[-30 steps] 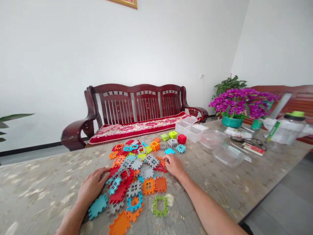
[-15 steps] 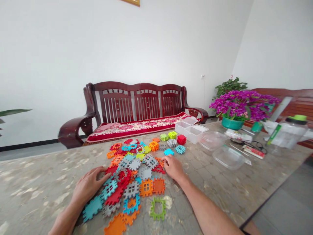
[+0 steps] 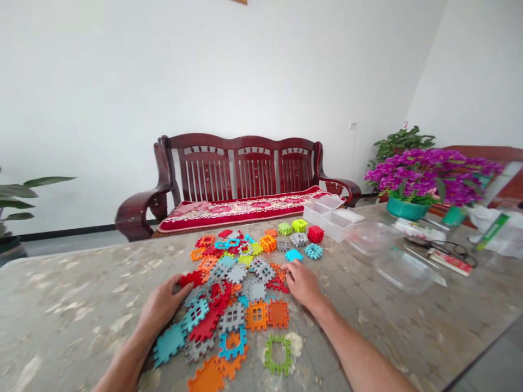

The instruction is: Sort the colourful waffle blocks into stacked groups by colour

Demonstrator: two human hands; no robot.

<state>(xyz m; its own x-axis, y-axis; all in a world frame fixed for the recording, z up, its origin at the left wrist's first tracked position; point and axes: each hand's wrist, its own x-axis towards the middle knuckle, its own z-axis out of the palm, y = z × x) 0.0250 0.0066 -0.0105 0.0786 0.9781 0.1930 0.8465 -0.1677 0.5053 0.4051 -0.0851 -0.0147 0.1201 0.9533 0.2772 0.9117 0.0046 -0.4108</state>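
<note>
Flat toothed plastic puzzle tiles in red, orange, blue, grey and green lie in a loose heap on the table. My left hand [image 3: 161, 302] is at the heap's left side, thumb and fingers closed on the edge of a red tile [image 3: 191, 279]. My right hand [image 3: 303, 283] rests at the right side with curled fingers; its fingertips are by an orange tile [image 3: 279, 270], and whether they grip anything is hidden. A green frame tile [image 3: 278, 340] lies apart, nearest me. Beyond the right hand are small assembled cubes, including a red cube [image 3: 315, 234] and a blue one [image 3: 313, 251].
A white divided box [image 3: 335, 225] stands open behind the cubes, with clear plastic containers [image 3: 404, 271] to its right. Farther right are glasses [image 3: 457, 253], a purple flower pot [image 3: 408, 208] and a transparent bottle. A wooden bench [image 3: 249, 163] stands beyond the patterned table [image 3: 81, 305].
My left hand has taken hold of the red tile and raised it slightly from the heap. My right hand stays at the same spot by the heap. The whole view has shifted left.
</note>
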